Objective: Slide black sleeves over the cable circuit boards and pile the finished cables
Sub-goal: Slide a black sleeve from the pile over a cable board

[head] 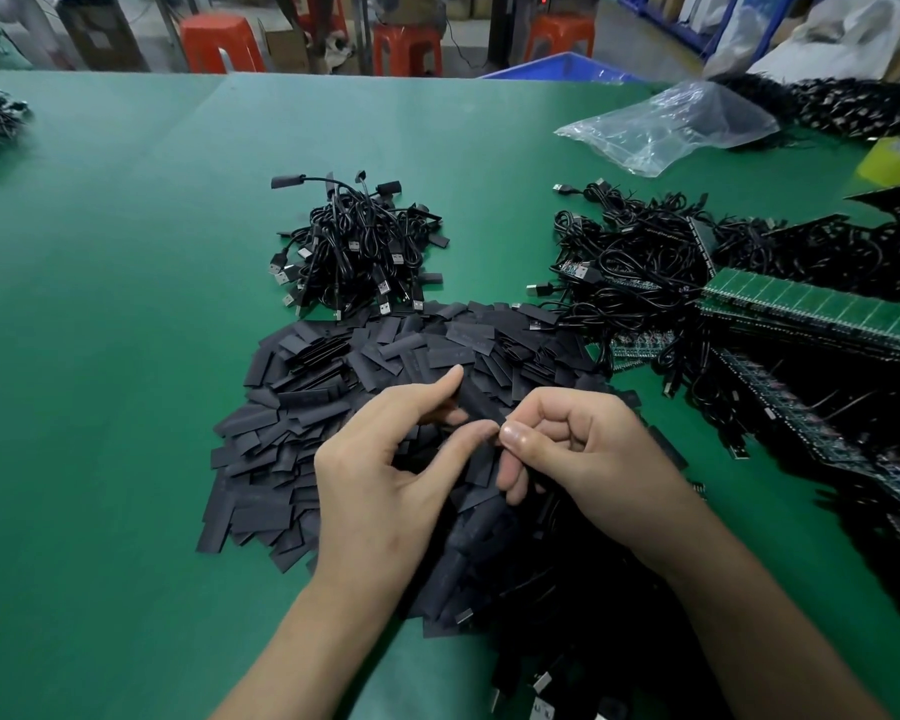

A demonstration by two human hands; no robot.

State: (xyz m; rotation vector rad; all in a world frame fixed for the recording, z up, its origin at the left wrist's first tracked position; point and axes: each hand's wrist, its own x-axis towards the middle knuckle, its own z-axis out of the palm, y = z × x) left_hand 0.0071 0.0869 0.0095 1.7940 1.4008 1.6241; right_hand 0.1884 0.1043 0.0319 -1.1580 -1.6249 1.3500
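Hard to make out, black on black: single black sleeve piece (478, 405), pinched by left hand (385, 459) and curled right hand (583, 449), fingertips meeting above heap of flat black sleeves (292, 423). Beyond, pile of finished black cables (354, 252); rightward, tangled black cables with green circuit boards (624, 262). Green desk (100, 304); red plastic stools (219, 44) behind.

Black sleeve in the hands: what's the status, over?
Left hand and right hand both pinch one black sleeve. Cable board hidden by fingers, sleeving not confirmed. Loose sleeves heaped underneath; finished cable pile beyond.
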